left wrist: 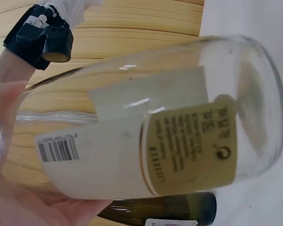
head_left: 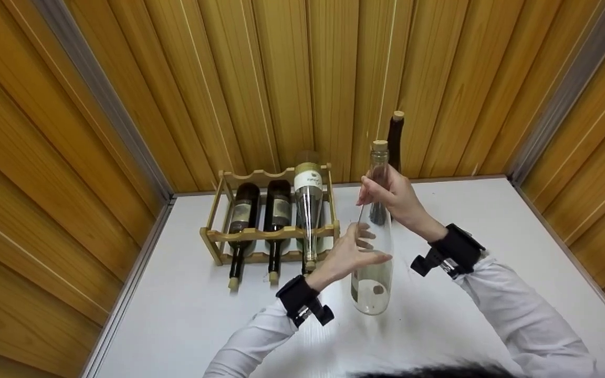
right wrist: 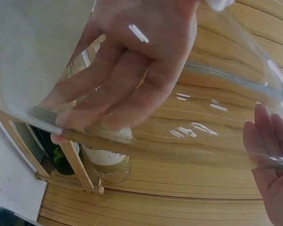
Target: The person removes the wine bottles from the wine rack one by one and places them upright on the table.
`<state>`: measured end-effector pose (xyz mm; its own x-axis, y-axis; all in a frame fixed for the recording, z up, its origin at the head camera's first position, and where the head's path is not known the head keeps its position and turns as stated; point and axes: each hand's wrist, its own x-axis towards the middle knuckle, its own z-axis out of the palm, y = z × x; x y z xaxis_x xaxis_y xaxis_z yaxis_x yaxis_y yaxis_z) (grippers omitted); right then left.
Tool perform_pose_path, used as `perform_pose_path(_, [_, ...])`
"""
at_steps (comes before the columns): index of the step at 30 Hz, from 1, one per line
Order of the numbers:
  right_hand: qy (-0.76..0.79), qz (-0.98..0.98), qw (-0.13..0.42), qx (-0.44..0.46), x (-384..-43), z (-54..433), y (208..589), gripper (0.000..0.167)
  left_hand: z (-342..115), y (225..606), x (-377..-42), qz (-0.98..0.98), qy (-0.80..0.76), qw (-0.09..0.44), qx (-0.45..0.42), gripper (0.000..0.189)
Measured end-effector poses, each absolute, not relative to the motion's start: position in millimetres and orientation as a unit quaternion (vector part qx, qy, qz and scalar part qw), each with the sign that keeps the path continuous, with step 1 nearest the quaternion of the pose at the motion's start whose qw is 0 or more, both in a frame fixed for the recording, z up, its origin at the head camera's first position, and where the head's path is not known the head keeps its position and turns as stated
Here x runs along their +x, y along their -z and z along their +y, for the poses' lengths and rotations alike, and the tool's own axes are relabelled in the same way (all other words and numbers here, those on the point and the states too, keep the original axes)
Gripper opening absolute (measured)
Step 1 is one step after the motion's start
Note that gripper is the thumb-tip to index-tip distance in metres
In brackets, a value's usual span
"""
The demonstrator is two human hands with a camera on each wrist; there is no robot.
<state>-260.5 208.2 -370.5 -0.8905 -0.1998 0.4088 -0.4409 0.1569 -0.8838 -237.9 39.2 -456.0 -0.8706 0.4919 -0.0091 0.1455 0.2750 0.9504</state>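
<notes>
A clear glass wine bottle (head_left: 373, 281), stopped with a cork (head_left: 380, 145), is held tilted to the right of the rack, neck toward the back wall. My right hand (head_left: 399, 199) grips its neck. Lower down, my left hand (head_left: 352, 257) holds the body, thumb across one side and fingers round the other. In the left wrist view, the bottle's pale label (left wrist: 193, 150) with small print faces the camera. Through the glass in the right wrist view, the left hand's fingers (right wrist: 127, 84) show, while the right hand (right wrist: 273, 183) is at the far right.
A wooden wine rack (head_left: 268, 234) holds two dark corked bottles (head_left: 247, 202) and a clear bottle (head_left: 310, 191) with a cream label; green glass shows below it. A dark corked bottle (head_left: 395, 139) stands behind the right hand. Wooden panels (head_left: 281, 79) wall in the white table (head_left: 176, 315).
</notes>
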Motion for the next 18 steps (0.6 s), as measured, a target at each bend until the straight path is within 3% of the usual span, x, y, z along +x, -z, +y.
perform_pose_path(4, [-0.609,-0.761,0.109,0.197,-260,216,370,0.006,34,460,-237,0.776,-0.56,0.165,0.238,0.082])
perform_pose_path(10, [-0.606,-0.768,0.147,0.143,-268,239,370,0.007,27,468,-237,0.759,-0.579,0.147,0.259,0.068])
perform_pose_path(18, [-0.565,-0.807,0.149,0.09,-287,272,367,0.005,25,471,-233,0.765,-0.576,0.118,0.264,0.044])
